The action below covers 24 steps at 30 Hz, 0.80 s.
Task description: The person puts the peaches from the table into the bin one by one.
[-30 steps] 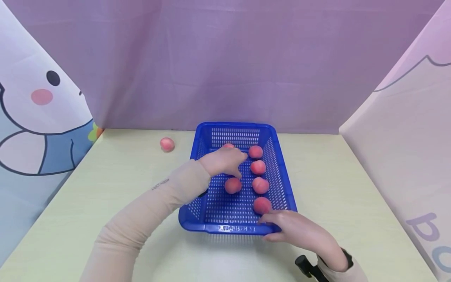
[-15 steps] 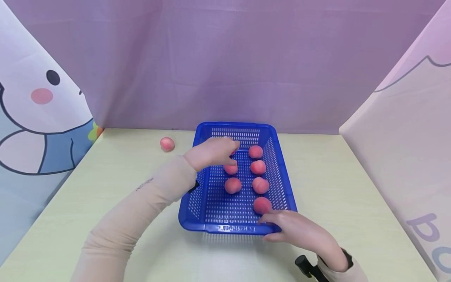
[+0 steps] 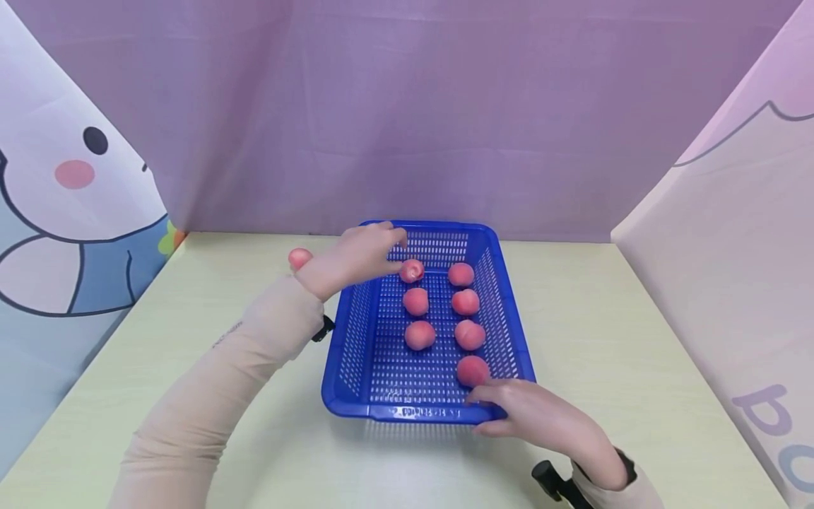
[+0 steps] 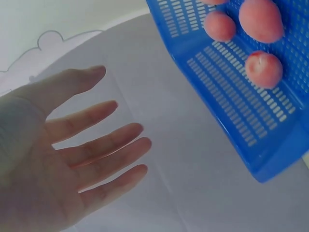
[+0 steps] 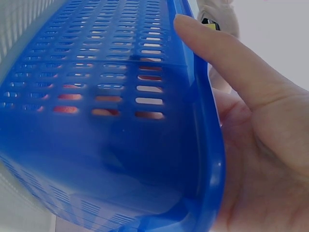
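Observation:
A blue plastic basket (image 3: 420, 412) stands on the table in the head view. Inside are pink peaches in two rows: several along the right, among them the nearest peach (image 3: 473, 370), and three on the left, including the far-left peach (image 3: 412, 271). My left hand (image 3: 352, 258) hovers over the basket's far left rim with fingers spread, holding nothing; the left wrist view shows its bare palm. My right hand (image 3: 531, 413) grips the near right corner, its thumb (image 5: 227, 53) over one side of the rim. Another peach (image 3: 299, 258) lies outside, partly behind my left hand.
The pale table (image 3: 604, 339) extends on both sides of the basket. A purple cloth (image 3: 445, 120) hangs behind it, and printed cartoon panels (image 3: 70, 177) flank the table. A black wrist mount (image 3: 559, 484) sits on my right wrist.
My left hand has moved left from inside the basket to its left rim, uncovering the left row of peaches. The right hand and the basket have stayed put.

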{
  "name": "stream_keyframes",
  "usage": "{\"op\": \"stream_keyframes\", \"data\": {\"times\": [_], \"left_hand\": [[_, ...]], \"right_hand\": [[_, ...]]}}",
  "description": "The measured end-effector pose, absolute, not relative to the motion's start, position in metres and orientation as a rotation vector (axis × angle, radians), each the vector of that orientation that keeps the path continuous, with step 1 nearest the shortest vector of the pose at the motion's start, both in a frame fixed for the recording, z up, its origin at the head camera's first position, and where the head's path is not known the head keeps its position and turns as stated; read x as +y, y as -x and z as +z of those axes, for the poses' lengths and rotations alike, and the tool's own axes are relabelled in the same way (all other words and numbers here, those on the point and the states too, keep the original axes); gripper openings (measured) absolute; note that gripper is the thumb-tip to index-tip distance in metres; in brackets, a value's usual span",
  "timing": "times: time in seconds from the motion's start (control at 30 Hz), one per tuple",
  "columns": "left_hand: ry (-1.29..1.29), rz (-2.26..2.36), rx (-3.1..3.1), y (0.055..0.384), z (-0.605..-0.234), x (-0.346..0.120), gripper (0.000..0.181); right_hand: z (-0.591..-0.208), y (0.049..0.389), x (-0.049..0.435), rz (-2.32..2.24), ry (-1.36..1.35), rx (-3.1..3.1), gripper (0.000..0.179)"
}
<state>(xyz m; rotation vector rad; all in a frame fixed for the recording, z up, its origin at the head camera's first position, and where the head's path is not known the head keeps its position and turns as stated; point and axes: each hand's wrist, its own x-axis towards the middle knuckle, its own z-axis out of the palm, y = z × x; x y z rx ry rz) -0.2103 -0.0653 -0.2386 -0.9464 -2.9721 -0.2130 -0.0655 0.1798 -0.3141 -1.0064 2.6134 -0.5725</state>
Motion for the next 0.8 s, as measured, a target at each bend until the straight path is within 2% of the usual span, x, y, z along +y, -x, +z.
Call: {"op": "stream_keyframes", "data": {"times": [0.8], "left_hand": [[0.63, -0.61, -2.774, 0.246, -0.28, -0.136, 0.028]], "right_hand": [[-0.314, 0.066, 0.179, -0.581, 0.994, 2.605, 0.028]]}}
